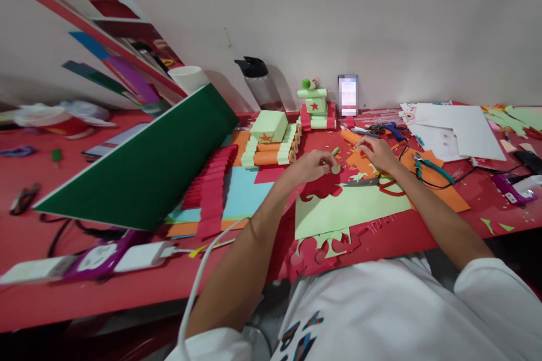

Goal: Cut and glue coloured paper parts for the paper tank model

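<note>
Hazards, left to right. A white charging cable [195, 287] is curving past the left forearm near the front edge of the red bench [38, 310]; a sweep of that arm could be snagging it and tugging the white plastic charger [141, 256]. A large dark-green flat board [144, 169] is slanting over the bench's left half; a knock could be tipping it onto the red pleated paper strip [212, 192]. The left hand [317, 166] is curling and appears to be pinching a small pale-green round paper disc [336, 169] over the bench's middle; a slack pinch could be dropping it. Metal scissors with red and yellow handles [368, 181] are lying by the far edge of a light-green paper sheet [351, 208]; a careless reach could be meeting the blades. The right hand [376, 153] is bending its fingers above orange paper scraps [359, 164]; whether it is gripping anything cannot be told.

Containers, left to right. A red-and-white bowl [70, 124] is resting toward the bench's left end, contents not showing. A white round tub [188, 76] is standing behind the board, interior hidden. A transparent black-lidded bottle [262, 84] is standing near the far edge, contents unclear. A pale-green paper box [270, 126] is sitting on orange-and-green paper rolls [269, 157], interior concealed.
</note>
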The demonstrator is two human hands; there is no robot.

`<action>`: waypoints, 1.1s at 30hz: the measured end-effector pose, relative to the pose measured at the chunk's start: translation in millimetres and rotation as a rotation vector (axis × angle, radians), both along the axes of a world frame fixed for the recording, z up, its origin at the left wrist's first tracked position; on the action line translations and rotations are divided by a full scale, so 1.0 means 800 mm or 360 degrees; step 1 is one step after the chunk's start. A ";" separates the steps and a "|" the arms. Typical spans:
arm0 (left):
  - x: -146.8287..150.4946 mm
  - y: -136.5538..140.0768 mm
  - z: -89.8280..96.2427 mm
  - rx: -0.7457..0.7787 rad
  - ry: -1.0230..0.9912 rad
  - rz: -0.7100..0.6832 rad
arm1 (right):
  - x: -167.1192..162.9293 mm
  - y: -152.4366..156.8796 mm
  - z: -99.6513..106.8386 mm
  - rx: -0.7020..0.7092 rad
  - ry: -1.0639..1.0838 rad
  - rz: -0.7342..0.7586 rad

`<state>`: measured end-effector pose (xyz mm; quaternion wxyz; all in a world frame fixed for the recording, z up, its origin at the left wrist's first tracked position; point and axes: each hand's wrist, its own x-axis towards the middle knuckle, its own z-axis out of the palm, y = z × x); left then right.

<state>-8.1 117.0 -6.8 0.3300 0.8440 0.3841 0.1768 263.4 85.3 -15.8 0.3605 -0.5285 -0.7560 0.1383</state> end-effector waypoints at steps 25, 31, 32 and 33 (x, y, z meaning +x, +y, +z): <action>0.030 -0.047 0.029 0.0182 -0.0211 -0.0229 | -0.038 -0.083 0.075 0.0363 0.0888 0.0173; 0.041 -0.052 0.024 -0.0215 -0.0471 -0.0246 | -0.049 -0.093 0.068 0.0442 0.0586 0.0402; 0.042 -0.052 0.025 -0.0244 -0.0497 -0.0235 | -0.050 -0.093 0.068 0.0454 0.0566 0.0417; 0.042 -0.053 0.026 -0.0261 -0.0509 -0.0226 | -0.050 -0.094 0.068 0.0472 0.0546 0.0426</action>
